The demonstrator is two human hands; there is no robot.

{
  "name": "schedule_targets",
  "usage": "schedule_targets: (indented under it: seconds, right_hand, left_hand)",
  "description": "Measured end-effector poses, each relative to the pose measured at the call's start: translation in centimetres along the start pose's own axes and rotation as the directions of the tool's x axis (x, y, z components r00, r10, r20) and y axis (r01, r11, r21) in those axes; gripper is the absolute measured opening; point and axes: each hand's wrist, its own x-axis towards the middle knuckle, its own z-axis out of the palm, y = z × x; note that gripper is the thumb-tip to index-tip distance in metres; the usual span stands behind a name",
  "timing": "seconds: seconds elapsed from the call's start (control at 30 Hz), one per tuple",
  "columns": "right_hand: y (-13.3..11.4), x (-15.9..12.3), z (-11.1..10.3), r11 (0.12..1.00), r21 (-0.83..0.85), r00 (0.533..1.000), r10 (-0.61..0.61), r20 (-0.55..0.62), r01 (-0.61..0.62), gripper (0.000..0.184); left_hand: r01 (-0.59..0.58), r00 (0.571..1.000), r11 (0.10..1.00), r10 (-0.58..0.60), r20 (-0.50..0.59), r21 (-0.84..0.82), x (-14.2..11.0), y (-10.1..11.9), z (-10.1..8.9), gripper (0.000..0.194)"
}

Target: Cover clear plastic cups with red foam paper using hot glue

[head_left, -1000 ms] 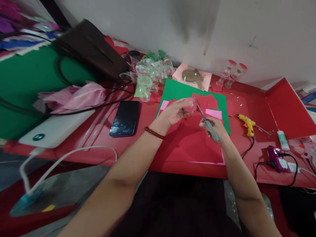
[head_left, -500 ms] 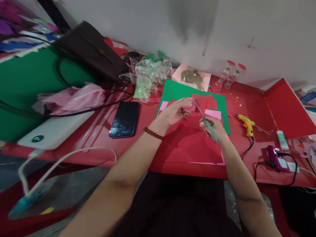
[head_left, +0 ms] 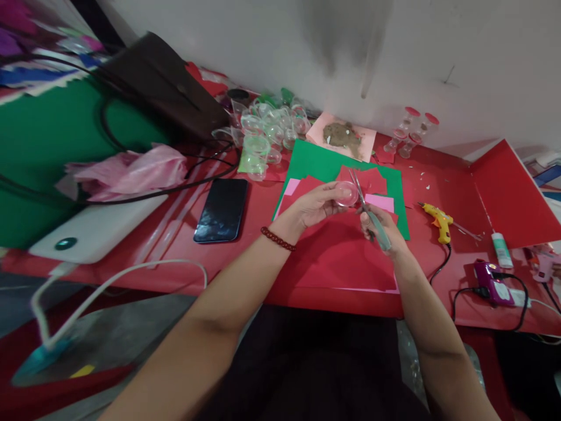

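Observation:
Between the thumb and fingers of my left hand (head_left: 322,204) is a small clear plastic cup (head_left: 347,194), its round rim facing up toward me. My right hand (head_left: 383,227) is closed round the green handles of a pair of scissors (head_left: 362,196). The scissor blades are slightly apart and lie against the cup's right edge. Below both hands spread red paper sheets (head_left: 337,257), with pink paper and a green sheet (head_left: 302,158) under them. Cut red paper pieces (head_left: 372,180) lie just beyond the cup.
Several clear plastic cups (head_left: 258,143) are heaped at the back. A phone (head_left: 221,210) lies to the left. At right are a yellow glue gun (head_left: 438,222), a glue bottle (head_left: 501,250) and a purple power strip (head_left: 493,283) with cords. Joined cups (head_left: 409,131) stand by the wall.
Both hands have shifted slightly to the right, the cup with them. The scissors have turned more upright, and their blades now show slightly apart at the cup's edge.

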Motion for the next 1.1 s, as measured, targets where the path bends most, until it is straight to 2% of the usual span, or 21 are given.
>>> schedule_targets:
  seconds: [0.23,0.5,0.63,0.9,1.1]
  right_hand:
    - [-0.3,-0.1,-0.2,1.0,-0.008,0.999,0.029,0.015,-0.029,0.065]
    - [-0.8,-0.1,0.0,0.999,-0.041,0.999,0.031,0.016,-0.031,0.062]
    - [-1.3,-0.2,0.2,0.996,-0.054,0.998,0.065,-0.013,-0.066,0.06]
    - [-2.2,-0.7,0.1,0.993,-0.07,0.995,0.092,-0.029,-0.093,0.054]
    - [-2.7,-1.0,-0.4,0.984,-0.149,0.995,0.096,-0.032,-0.1,0.045]
  left_hand:
    - [0.0,1.0,0.999,0.0,0.0,0.038,-0.1,0.3,-0.3,0.03]
    - [0.009,1.0,0.996,-0.011,0.022,0.092,0.0,0.8,-0.8,0.04]
    - [0.015,0.999,0.994,-0.02,0.042,0.11,0.1,0.9,-1.1,0.042]
    - [0.032,0.998,0.989,-0.04,0.049,0.147,-0.1,1.4,-1.5,0.037]
    - [0.026,0.995,0.979,-0.044,0.084,0.203,0.0,1.5,-1.9,0.032]
